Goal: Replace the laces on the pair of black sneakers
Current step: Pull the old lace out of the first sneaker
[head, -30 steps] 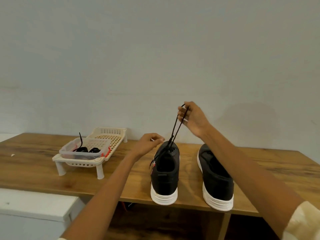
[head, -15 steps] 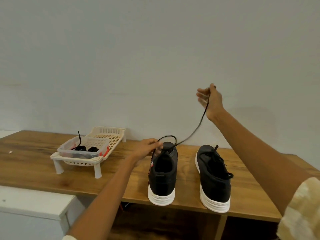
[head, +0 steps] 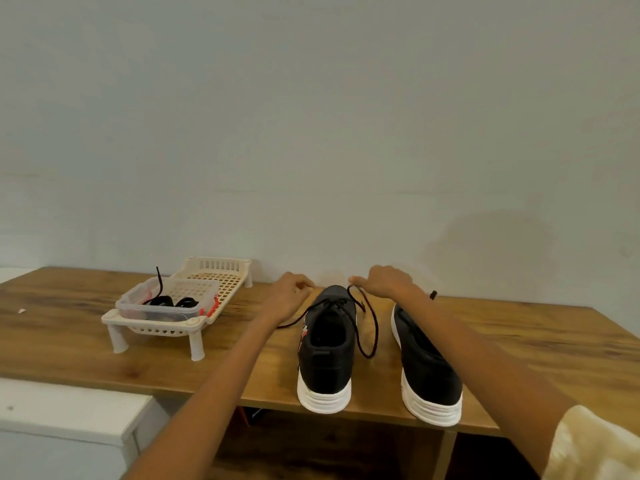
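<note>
Lace (head: 367, 327) is what my next move turns on: it runs from my right hand (head: 384, 284) at the toe of the left sneaker (head: 327, 344), drops in a loop between the two shoes at centre frame, and my fingers pinch its upper end. My left hand (head: 291, 292) curls at the toe's other side, apparently on the other strand. Both shoes point away from me on the desk (head: 69, 341), the right sneaker (head: 427, 368) under my forearm.
</note>
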